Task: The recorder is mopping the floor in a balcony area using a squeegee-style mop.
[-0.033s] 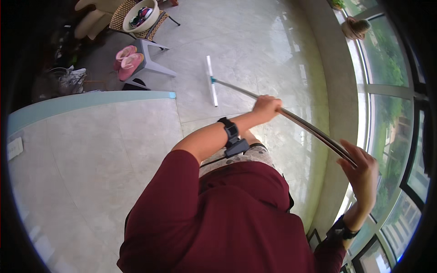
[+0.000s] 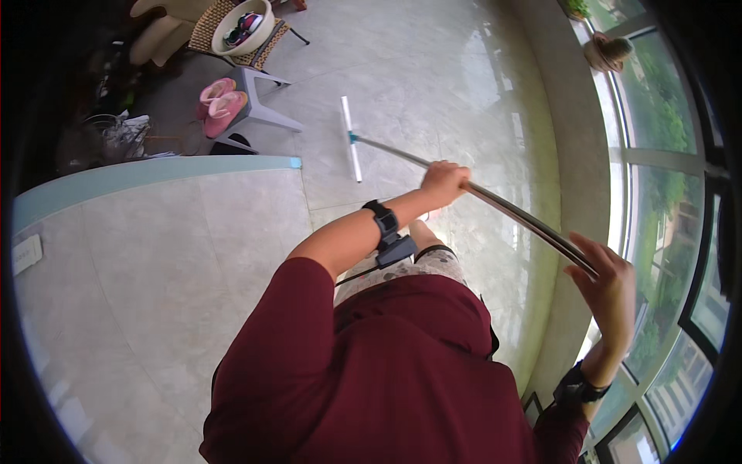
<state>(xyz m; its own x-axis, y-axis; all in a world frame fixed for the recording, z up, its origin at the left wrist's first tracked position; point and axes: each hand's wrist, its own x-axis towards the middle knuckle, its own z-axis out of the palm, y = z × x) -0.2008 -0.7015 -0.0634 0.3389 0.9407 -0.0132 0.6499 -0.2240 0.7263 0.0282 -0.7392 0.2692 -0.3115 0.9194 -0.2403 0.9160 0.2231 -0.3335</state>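
Observation:
I hold a long metal mop pole (image 2: 510,210) with both hands. My left hand (image 2: 444,182) is closed around the middle of the pole, a black band on its wrist. My right hand (image 2: 607,286) grips the pole's upper end near the window, also with a black wrist strap. The pole slants down to a narrow white flat mop head (image 2: 351,139) that lies on the glossy pale tiled floor (image 2: 433,69) ahead of me. My dark red top fills the lower middle of the view.
A pale wall with a teal edge (image 2: 154,174) stands at my left, with a socket plate (image 2: 27,254). Pink slippers (image 2: 220,100), a grey stool (image 2: 259,108) and a basin of shoes (image 2: 241,27) sit at the far left. Curved windows (image 2: 665,193) and a ledge with a straw hat (image 2: 610,50) run along the right.

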